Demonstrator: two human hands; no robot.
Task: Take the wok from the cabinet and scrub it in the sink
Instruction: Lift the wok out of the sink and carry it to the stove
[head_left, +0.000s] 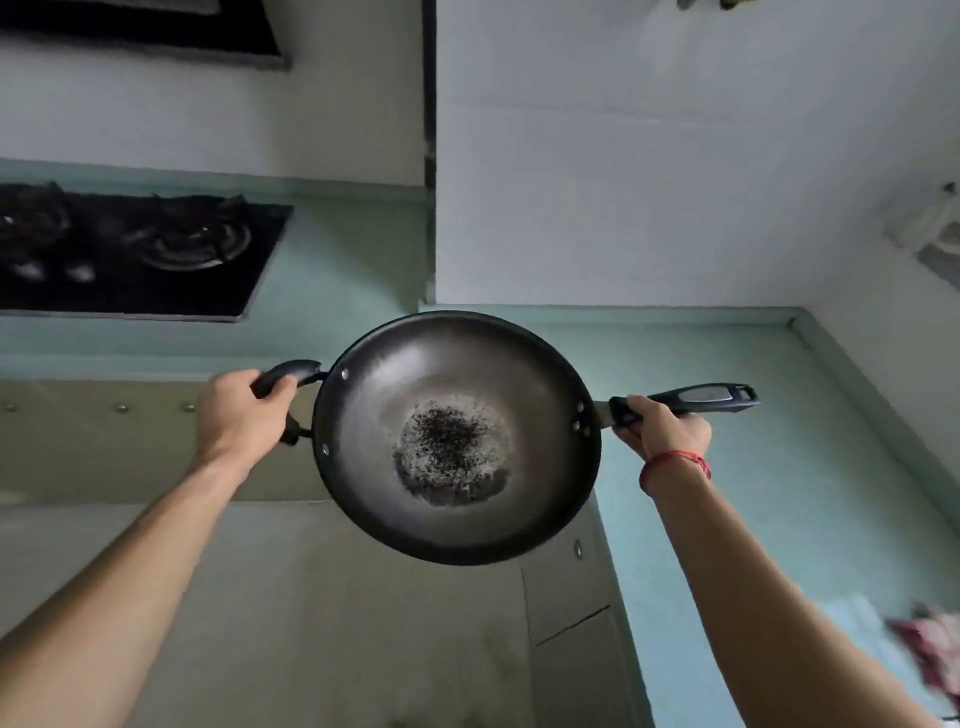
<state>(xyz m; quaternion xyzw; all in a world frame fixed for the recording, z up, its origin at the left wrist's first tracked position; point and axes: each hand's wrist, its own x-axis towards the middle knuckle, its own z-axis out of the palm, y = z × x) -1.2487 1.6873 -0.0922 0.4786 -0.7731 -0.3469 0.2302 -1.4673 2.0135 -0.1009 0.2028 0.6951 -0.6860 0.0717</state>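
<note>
The left hand (244, 415) curls round the short loop handle (291, 370). The right hand (667, 431), with one red string (675, 460) on its wrist, grips the long handle (691, 399). Between the two hands hangs one wok (457, 374), held in the air, one burnt patch (449, 449) at its middle. Beyond the left hand lies one hob (130, 291) with two burners (200, 244). Right of the right forearm lies one pinkish cloth (930, 649).

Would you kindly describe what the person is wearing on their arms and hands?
The left forearm and right forearm are bare, with no sleeves in view. Neither the left hand nor the right hand wears a glove. A thin red string bracelet circles the right wrist.
</note>
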